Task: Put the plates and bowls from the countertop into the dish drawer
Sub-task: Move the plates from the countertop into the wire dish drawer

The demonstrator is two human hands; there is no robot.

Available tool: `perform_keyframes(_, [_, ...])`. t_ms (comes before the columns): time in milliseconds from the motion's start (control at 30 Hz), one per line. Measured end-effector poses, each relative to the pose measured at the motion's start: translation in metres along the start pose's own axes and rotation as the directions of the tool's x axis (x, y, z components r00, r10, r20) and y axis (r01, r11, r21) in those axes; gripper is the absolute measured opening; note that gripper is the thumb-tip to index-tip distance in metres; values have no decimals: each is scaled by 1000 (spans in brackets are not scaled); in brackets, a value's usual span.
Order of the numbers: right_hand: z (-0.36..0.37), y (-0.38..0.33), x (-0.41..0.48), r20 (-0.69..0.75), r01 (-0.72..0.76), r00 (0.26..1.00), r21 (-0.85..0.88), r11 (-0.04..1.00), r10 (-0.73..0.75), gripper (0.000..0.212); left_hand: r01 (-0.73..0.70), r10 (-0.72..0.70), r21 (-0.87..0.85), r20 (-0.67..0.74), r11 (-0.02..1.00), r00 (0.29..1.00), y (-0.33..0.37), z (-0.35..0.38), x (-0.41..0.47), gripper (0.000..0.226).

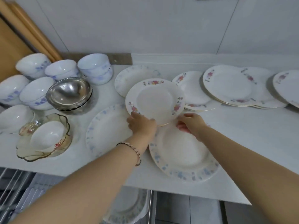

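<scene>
My left hand grips the near rim of a white plate with pink flowers, lifted and tilted above the white countertop. My right hand is beside it, fingers curled at the far rim of a blue-flowered plate lying flat near the counter's front edge; whether it grips that rim is unclear. Two more blue-flowered plates lie to the left and behind. Pink-flowered plates overlap along the back right. Below the counter, the open dish drawer holds a blue-patterned plate.
White bowls with blue marks cluster at the back left, beside a stack of steel bowls. A white bowl sits in an amber glass dish at the front left. White wall tiles back the counter; a wooden panel stands far left.
</scene>
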State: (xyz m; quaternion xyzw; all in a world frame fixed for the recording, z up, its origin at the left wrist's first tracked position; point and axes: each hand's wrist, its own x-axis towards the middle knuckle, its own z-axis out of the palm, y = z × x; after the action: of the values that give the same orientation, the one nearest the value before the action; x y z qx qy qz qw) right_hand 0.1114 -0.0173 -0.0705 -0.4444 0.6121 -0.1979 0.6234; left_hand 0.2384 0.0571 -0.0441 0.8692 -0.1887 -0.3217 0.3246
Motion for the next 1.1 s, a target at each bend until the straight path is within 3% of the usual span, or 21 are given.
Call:
perform_keyframes(100, [17, -6, 25, 7, -11, 1000, 234, 972, 10, 32, 112, -124, -152, -68, 982, 990, 8, -1, 42, 50])
perform_keyframes(300, [20, -4, 32, -26, 1, 1000, 240, 971, 5, 37, 158, -177, -362, -21, 919, 984, -12, -8, 80, 33])
perform_keyframes(400, [16, -3, 17, -58, 65, 997, 213, 975, -53, 39, 190, -180, -470, 66, 862, 981, -16, -14, 68, 40])
perform_keyframes(500, [8, -4, -10, -50, 183, 983, 79, 980, -179, 34, 263, -192, -545, 184, 796, 964, -26, -27, 46, 50])
perform_keyframes(633, [-2, -5, -64, -17, 288, 957, 11, 957, -288, 27, 267, -78, -458, 390, 848, 917, -48, -65, 7, 48])
perform_keyframes(767, [5, 15, -128, 39, 313, 950, -54, 948, -311, 22, 181, -26, -376, 382, 909, 924, -86, -111, -31, 41])
perform_keyframes(867, [22, 40, -184, 50, 318, 948, -128, 939, -314, 29, 104, 24, -274, 425, 956, 905, -124, -148, -58, 27])
perform_keyframes(1000, [62, 85, -258, -3, 202, 979, -176, 964, -205, 31, -62, 72, -37, 546, 997, 835, -180, -197, -85, 12])
perform_keyframes(1100, [94, 128, -301, -70, 78, 993, -156, 985, -90, 24, -123, 35, 98, 628, 987, 777, -225, -224, -94, 14])
